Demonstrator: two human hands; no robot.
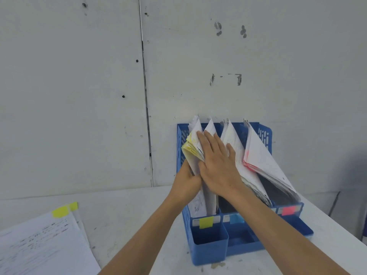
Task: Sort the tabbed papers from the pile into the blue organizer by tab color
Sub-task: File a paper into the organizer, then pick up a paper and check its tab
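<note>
Pile: lying on the table at the near left, well apart from the organizer. Its long axis is running away from the person, and its yellow tabs are sticking out at the far edge.
Blue organizer: standing to the right of the pile, its low front cups nearest the person and its three upright slots behind them.
Slot labels: the yellow label is marking the left slot, a blue one the middle, a pink one the right.
Left hand: lying against the left face of the yellow-tabbed papers. Its fingers are mostly hidden, so I cannot tell whether it is clasping them.
Right hand: pressing flat, fingers straight and spread, on the right face of that sheaf and gripping nothing.
Yellow-tabbed papers: leaning in the left slot, matching its label.
Other papers: a white sheaf is leaning in the middle slot, pink-tabbed papers in the right.
Coming move, as a judgement: the pile is lying down-left of both hands, the left hand being nearer; the right forearm is crossing over the front cups.
Wall: rising directly behind.
</note>
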